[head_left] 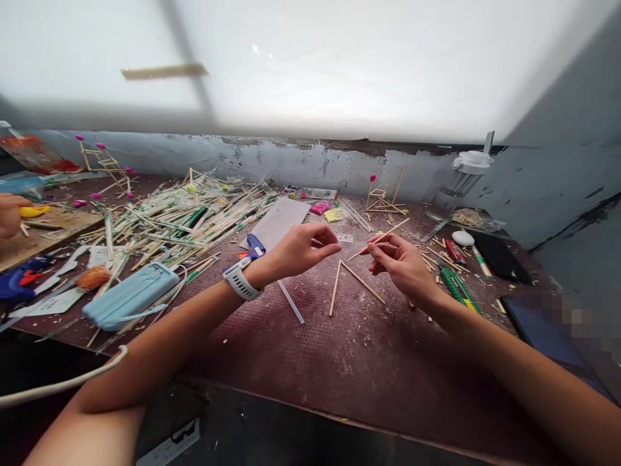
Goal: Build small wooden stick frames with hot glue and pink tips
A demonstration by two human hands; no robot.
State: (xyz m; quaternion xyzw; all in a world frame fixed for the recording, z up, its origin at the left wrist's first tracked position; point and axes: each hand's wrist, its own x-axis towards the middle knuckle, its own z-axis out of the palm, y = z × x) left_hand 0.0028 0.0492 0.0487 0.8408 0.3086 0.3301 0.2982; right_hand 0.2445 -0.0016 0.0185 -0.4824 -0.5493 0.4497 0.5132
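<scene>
My right hand [395, 259] pinches a thin wooden stick [395, 229], which slants up to the right above the table. To its left, my left hand [308, 249] hovers with curved fingers and the thumb apart, nothing visible between them; a white watch band circles that wrist. Below the hands, two short wooden sticks lie in an inverted V: the left stick [335, 288] and the right stick [363, 283]. Behind my left wrist is a blue glue gun [255, 246], partly hidden by the hand. A clear glue stick [291, 302] lies in front of that wrist.
A heap of sticks [165, 220] covers the left back of the table. A light blue power bank [133, 294] lies at left, a green box cutter [456, 288] and black phone [502, 257] at right. Another person's hand [8, 217] is at the left edge, by a yellow handle.
</scene>
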